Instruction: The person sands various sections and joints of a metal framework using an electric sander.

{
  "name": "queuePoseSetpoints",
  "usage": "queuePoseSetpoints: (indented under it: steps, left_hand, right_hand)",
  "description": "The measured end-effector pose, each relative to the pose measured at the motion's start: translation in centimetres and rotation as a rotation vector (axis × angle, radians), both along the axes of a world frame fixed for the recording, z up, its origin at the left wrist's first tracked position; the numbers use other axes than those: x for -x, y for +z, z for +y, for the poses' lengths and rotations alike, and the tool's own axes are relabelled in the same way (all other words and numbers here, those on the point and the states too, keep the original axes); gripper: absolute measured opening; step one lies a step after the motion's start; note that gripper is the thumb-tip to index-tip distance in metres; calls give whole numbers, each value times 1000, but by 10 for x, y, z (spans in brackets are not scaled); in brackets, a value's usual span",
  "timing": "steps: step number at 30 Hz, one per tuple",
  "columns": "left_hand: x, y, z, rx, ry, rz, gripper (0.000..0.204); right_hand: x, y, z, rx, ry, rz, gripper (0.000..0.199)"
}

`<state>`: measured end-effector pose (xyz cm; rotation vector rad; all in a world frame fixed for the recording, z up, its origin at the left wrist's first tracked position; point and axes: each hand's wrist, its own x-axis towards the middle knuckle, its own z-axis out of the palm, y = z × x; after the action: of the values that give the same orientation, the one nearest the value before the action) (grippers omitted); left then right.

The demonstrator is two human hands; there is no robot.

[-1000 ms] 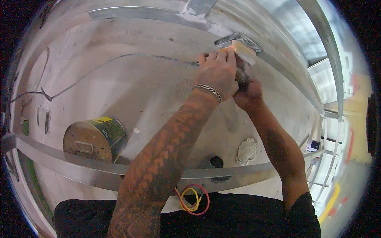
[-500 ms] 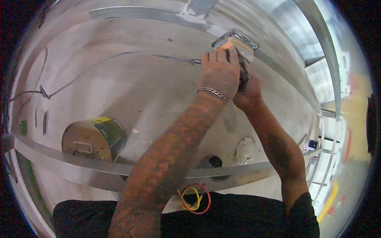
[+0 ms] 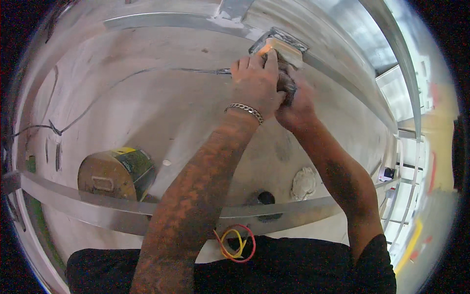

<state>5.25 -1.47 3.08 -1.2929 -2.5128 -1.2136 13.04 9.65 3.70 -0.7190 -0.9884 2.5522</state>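
Note:
At the upper middle, a corded power sander (image 3: 293, 50) with an orange and pale body rests its dark flat pad against the metal edge of the whitish panel. My left hand (image 3: 256, 84) lies over the tool's body, its fingers wrapped round the top. My right hand (image 3: 297, 104) grips the dark rear part from the other side, slightly blurred. The tool's black cord (image 3: 147, 70) runs off to the left across the panel. Between my hands and the tool the exact finger contact is partly hidden.
A metal bar (image 3: 93, 208) curves across in front of me. Beyond it lie a big tin (image 3: 108, 177) on its side, a black round piece (image 3: 266, 198) and a crumpled whitish lump (image 3: 304, 184). Red and yellow wire loops (image 3: 253, 247) hang near my shirt. Metal framing (image 3: 409, 73) rises at right.
Both hands and the sander have shifted left and slightly farther away along the panel edge. The cord has moved left with them.

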Motion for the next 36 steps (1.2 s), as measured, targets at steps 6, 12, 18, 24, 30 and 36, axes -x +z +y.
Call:
queuePoseSetpoints:
  steps: [6, 12, 18, 24, 30, 36]
  left_hand:
    - [-5, 3, 6, 18, -41, 20, 94]
    - [-13, 0, 12, -10, -40, 89, 86]
    - [-18, 9, 18, -76, -17, 164, 80]
    - [-23, 17, 24, -124, 12, 189, 62]
    - [-27, 24, 23, -221, 7, 212, 48]
    - [-27, 31, 23, -263, 39, 231, 50]
  right_hand:
    - [-15, -39, 38, -1121, 104, -85, 40]
    - [-20, 1, 13, 63, 2, 51, 49]
    - [-23, 11, 14, 12, -13, 71, 51]
    - [-34, 8, 24, -1250, 38, -203, 51]
    - [-37, 28, 18, -1096, 76, -125, 48]
    - [-36, 36, 17, -1419, 147, -167, 46]
